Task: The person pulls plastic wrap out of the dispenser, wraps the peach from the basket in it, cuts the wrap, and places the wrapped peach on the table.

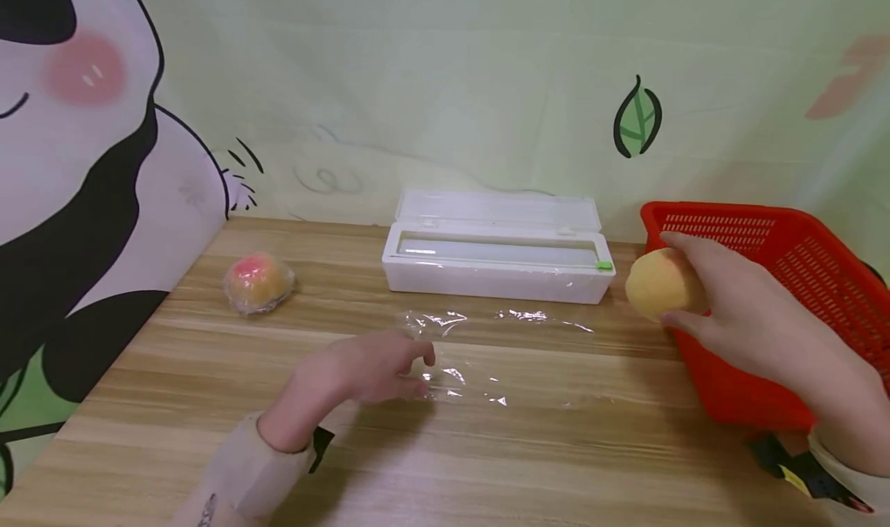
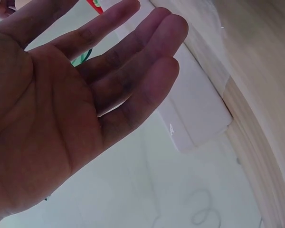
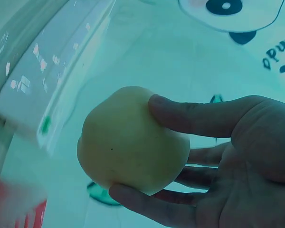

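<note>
Right hand (image 1: pixel 751 307) in the head view grips a peach (image 1: pixel 657 286) near the red basket (image 1: pixel 733 384) at right; left hand (image 1: pixel 368 366) is beside clear film (image 1: pixel 455 375) on the bench (image 1: pixel 521 465). Left wrist: fingers loosely spread. Right wrist: thumb and fingers clasp the peach (pale yellow here).

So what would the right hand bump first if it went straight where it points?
The right hand, leading with the peach it holds, would probably meet the white box near its right end, though it may pass above.
</note>
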`<state>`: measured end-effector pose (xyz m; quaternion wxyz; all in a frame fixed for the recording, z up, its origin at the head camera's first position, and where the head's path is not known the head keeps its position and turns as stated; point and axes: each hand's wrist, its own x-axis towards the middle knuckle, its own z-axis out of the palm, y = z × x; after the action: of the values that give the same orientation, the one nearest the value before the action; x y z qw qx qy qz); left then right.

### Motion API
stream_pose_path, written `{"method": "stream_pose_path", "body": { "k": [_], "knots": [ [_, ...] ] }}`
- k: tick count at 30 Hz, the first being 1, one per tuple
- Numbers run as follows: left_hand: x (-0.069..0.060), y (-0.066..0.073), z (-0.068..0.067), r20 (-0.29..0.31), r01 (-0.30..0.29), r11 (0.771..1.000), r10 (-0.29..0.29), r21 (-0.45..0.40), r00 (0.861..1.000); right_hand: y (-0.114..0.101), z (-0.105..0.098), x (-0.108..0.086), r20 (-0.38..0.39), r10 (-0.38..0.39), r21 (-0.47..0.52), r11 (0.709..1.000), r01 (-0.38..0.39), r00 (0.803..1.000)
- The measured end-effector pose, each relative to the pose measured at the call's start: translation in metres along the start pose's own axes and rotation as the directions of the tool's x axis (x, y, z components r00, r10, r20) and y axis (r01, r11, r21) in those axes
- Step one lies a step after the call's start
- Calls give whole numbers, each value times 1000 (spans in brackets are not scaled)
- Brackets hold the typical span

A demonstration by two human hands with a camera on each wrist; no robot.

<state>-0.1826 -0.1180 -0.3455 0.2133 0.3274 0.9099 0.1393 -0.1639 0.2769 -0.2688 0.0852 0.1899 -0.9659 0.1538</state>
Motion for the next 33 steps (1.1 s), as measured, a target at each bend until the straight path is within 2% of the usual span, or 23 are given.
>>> {"method": "stream_pose_path", "body": {
  "k": [4, 10, 16, 22, 33],
  "knots": [
    [0, 2, -3, -9, -21, 1000, 21, -4, 1000, -15, 9, -1, -9, -63, 59, 996, 64, 998],
    [3, 4, -6, -19, -36, 999, 36, 4, 999, -36, 30, 3, 40, -93, 175, 981, 85, 995],
    [10, 14, -9, -42, -68, 997, 69, 35, 997, -52, 61, 6, 110, -98, 186, 980, 77, 989],
    [19, 23, -10, -50, -92, 991, 97, 102, 994, -66, 93, 9, 115, -177, 186, 970, 154, 978],
    [27, 29, -8, -75, -95, 984, 107, 152, 991, -84, 122, 18, 111, -233, 184, 960, 210, 966]
  ]
}}
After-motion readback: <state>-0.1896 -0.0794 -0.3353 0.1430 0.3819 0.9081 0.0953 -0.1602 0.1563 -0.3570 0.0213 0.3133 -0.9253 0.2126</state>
